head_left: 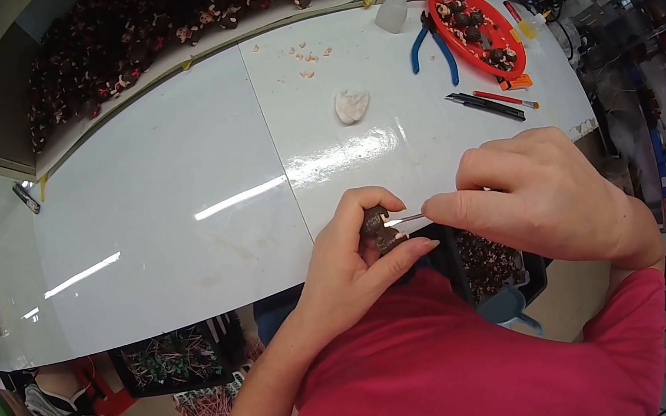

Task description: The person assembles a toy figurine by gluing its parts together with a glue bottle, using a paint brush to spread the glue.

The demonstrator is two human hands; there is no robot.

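Observation:
My left hand [341,266] is closed round a small dark brown moulded figure [381,240] with pale spots, gripped between thumb and fingers just off the near edge of the table. In my right hand [538,193] is a thin metal tool [410,218], pinched between thumb and forefinger. Its tip points left and meets the figure at a pale spot; whether it presses in or only touches, I cannot tell. The tool's handle is mostly hidden by my fingers, so its exact kind does not show.
Beyond my hands on the white table [236,154] lie a white wad [352,105] and pale bits [306,56]. A red basket [520,53] of brown pieces, blue-handled pliers [449,56], a bottle [392,15] and a black craft knife [490,107] stand right. A shelf [187,75] holds many brown pieces.

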